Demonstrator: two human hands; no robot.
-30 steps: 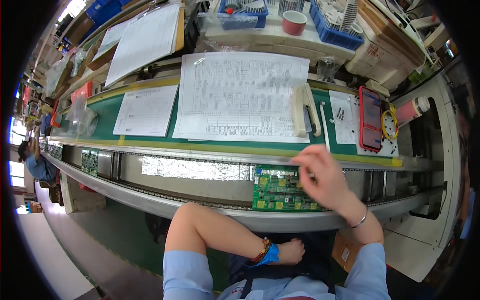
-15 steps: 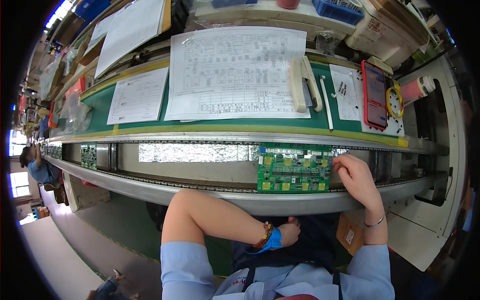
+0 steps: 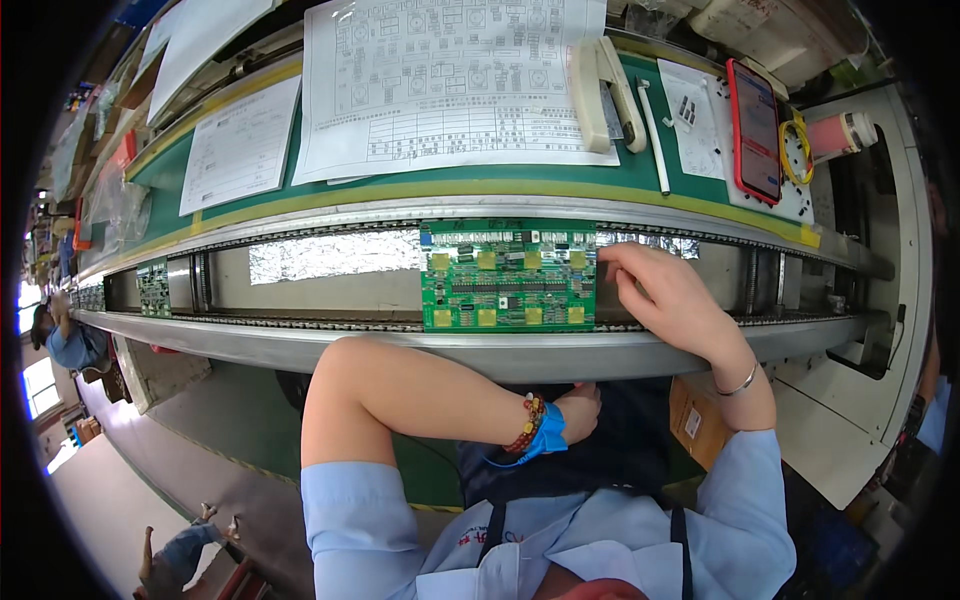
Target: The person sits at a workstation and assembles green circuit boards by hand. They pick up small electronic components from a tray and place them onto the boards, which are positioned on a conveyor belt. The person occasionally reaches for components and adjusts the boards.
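Note:
A green circuit board (image 3: 508,284) with yellow square parts and many small components lies flat across the conveyor rails. At its right edge is my right hand (image 3: 660,292), touching it with outstretched fingertips, the other fingers loosely bent and apart; the board is not gripped. My left hand (image 3: 578,412) rests low in front of my body, below the rail. Its fingers are curled in and partly turned from view, with nothing visible in them. A blue wrist strap (image 3: 544,436) and a beaded bracelet sit on that wrist.
Beyond the conveyor rail (image 3: 480,207) lie a printed diagram sheet (image 3: 450,110), a stapler (image 3: 598,95), a white stick-shaped tool (image 3: 653,135) and a red-cased phone (image 3: 755,130). More boards (image 3: 154,288) sit further left on the conveyor, where another person (image 3: 75,335) is at work.
The circuit board has slid left along the rails, and my right hand has moved left with it. The whole view has shifted. My left hand stays by my body.

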